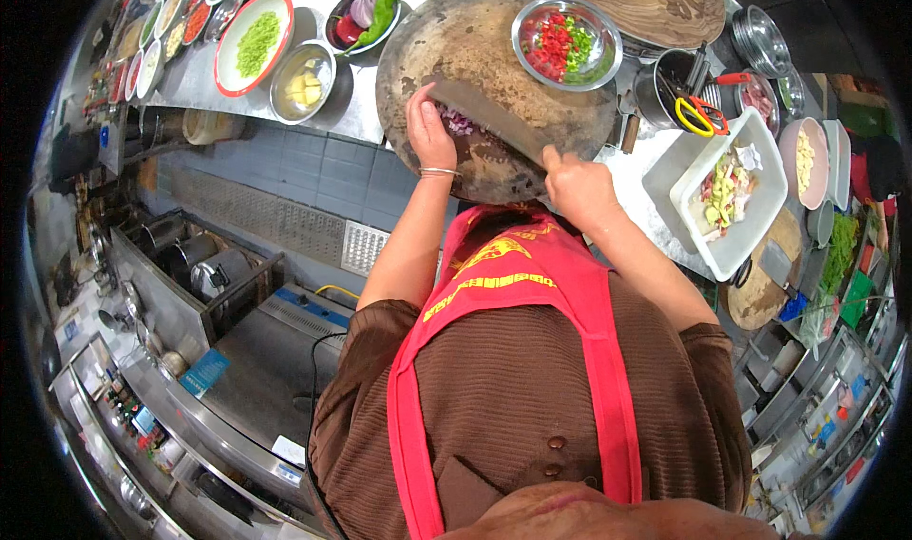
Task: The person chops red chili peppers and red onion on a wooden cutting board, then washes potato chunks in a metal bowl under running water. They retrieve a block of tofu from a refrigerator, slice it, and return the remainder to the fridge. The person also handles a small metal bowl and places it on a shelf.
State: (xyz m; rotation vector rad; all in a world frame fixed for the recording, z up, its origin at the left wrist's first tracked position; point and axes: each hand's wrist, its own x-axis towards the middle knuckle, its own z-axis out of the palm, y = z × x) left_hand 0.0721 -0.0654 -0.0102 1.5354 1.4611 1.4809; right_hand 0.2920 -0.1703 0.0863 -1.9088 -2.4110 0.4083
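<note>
My right hand (578,184) grips the handle of a broad-bladed cleaver (491,116), its blade slanting up to the left across a round wooden chopping block (499,41). Against the blade's far end rests my left hand (432,130), fingers touching the metal near its tip. Chopped purple onion (456,121) lies on the block beside the blade, between my two hands. At the block's far right edge, a steel bowl (602,30) holds diced red and green peppers (563,45).
Left of the block stand a bowl with onion and peppers (365,20), a steel bowl of yellow pieces (305,87) and a red-rimmed bowl of chopped greens (258,45). To the right are a utensil pot with scissors (695,116), a peeler (628,123) and a white scrap bin (759,234).
</note>
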